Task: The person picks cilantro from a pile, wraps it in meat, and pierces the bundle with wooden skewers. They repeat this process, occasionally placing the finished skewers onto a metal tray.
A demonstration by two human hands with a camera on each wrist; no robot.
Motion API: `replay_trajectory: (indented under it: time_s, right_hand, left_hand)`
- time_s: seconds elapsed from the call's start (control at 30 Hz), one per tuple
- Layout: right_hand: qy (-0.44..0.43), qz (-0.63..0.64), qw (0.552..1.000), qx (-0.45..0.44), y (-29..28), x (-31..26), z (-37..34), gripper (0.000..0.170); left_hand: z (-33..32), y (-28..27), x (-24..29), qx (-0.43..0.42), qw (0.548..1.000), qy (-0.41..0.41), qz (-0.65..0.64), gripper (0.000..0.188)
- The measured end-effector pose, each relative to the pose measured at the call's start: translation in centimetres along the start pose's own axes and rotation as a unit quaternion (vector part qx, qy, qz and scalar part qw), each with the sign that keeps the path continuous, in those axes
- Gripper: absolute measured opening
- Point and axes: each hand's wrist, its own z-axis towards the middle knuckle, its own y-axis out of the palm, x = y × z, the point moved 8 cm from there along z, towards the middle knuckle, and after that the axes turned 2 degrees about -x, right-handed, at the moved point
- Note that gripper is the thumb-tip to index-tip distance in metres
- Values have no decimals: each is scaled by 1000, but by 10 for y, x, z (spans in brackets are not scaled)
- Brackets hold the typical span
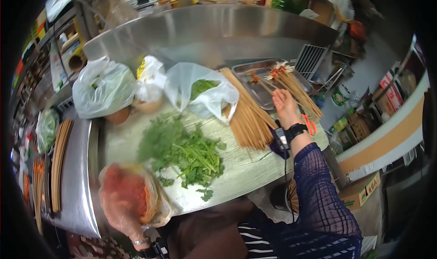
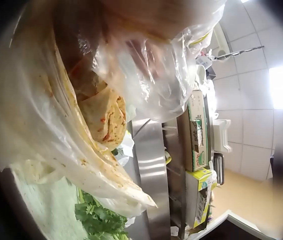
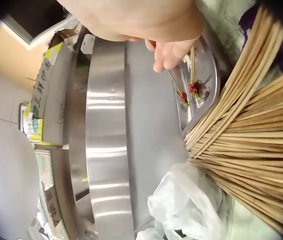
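My left hand, in a thin clear plastic glove, is at an open plastic bag of orange-red seasoned food on the near left of the board. In the left wrist view, a folded, pale sheet-like piece with red flecks shows inside; the left fingers are blurred and covered. My right hand is bare and pinches a thin wooden skewer at its fingertips, over the metal tray. Red and green food sits on the skewer's end. Loaded skewers lie across the tray's right side.
Bare wooden skewers lie in a thick pile left of my right hand. Leafy green herbs cover the board's middle. Plastic bags stand along the back, before a steel rim. Orange-handled scissors lie beside my right wrist.
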Motion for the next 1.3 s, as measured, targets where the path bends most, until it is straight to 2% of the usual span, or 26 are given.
replay_trajectory:
  time_s: [0.03,0.07,0.1,0.17,0.2,0.27,0.33,0.4,0.5,0.6,0.7,0.8,0.83,0.93,1.03,1.13,1.23,1.27,1.3]
  right_hand:
    - [53,5,999,10,3,5,-6,31]
    - [103,9,994,21,6,9,-14,32]
    - [124,-26,991,-54,21,14,-23,27]
    - [132,-160,955,-211,70,22,-74,23]
    - [131,-222,923,-286,97,27,-106,22]
    - [160,-373,842,-356,130,45,-165,20]
    - [191,-508,727,-421,127,84,-192,20]
    - [118,-628,642,-424,119,114,-200,22]
    - [119,-625,644,-424,118,140,-209,24]
    - [245,-466,740,-418,111,149,-210,22]
    - [235,-394,800,-387,120,124,-204,18]
    - [211,-342,826,-395,140,95,-206,14]
    - [211,-331,827,-402,141,92,-205,15]
    - [202,-405,760,-467,138,106,-203,13]
    - [137,-497,722,-462,142,99,-194,14]
    - [260,-294,810,-436,159,82,-204,17]
    - [206,-452,746,-444,122,125,-162,26]
    - [184,-503,722,-438,113,132,-152,29]
    - [107,-522,744,-404,111,124,-148,26]
  left_hand:
    - [2,-3,-6,10,995,-12,-102,51]
    - [2,-5,-7,10,994,-14,-109,48]
    - [1,-7,-7,11,993,-15,-117,46]
    - [-3,-3,4,-7,1000,-2,12,43]
    - [-4,0,8,-12,999,6,51,41]
    - [-7,5,13,-9,999,26,31,38]
    - [-7,4,16,-11,993,58,99,37]
    - [-6,4,20,-6,982,94,162,36]
    - [-8,4,15,2,998,25,50,36]
    - [-6,-2,3,-18,999,6,34,36]
    - [-8,3,10,-18,999,27,35,36]
    - [-10,6,15,-9,999,22,36,36]
    - [-11,11,27,9,997,51,49,35]
    - [-10,6,18,5,999,42,34,33]
    - [-7,0,9,-10,999,4,47,33]
    - [-9,-1,3,-21,998,-46,43,33]
    - [-8,7,17,-14,999,18,46,33]
    - [-8,6,15,-15,999,16,39,33]
    - [-9,3,11,-12,999,13,33,33]
